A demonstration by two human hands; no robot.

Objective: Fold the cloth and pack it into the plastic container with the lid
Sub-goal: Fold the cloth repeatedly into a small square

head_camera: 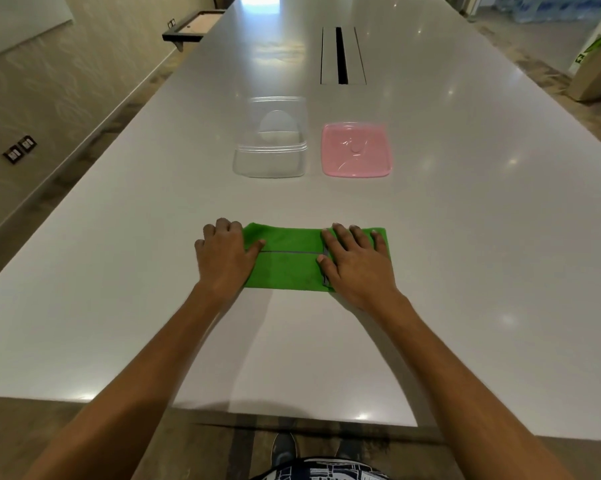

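A green cloth [287, 263] lies folded into a long strip on the white table [119, 289], with a grey hem line running along its middle. My left hand [223, 259] rests on the strip's left end, fingers curled over the edge. My right hand [356, 268] lies flat on the right part, fingers spread, pressing the cloth down. Farther back stands the clear plastic container [270, 138], open and with no contents. The pink lid [356, 149] lies flat on the table just to its right.
A cable slot panel [342, 56] is set into the table beyond the container. The table's near edge runs just in front of my body. A cardboard box [595, 76] stands on the floor at the far right.
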